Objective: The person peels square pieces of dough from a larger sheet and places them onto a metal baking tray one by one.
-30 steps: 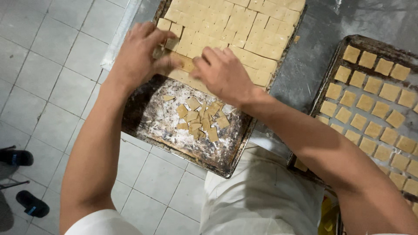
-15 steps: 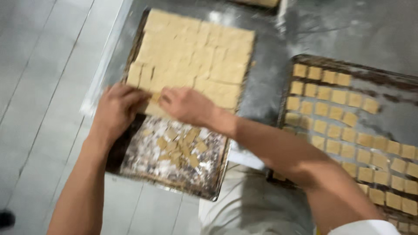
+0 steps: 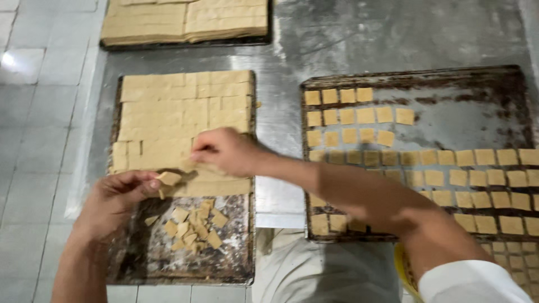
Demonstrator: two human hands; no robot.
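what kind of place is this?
Likely a commercial bakery or biscuit kitchen: a steel worktable carries worn baking trays, one with a scored dough sheet, another with rows of cut dough squares, above a tiled floor.

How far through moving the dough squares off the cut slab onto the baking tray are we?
Roughly half. Done: the right tray carries several rows of separated squares, its upper right bare. In hand: the left hand holds one square; the right hand rests on the slab. Left: most of that slab, a loose pile, another slab behind.
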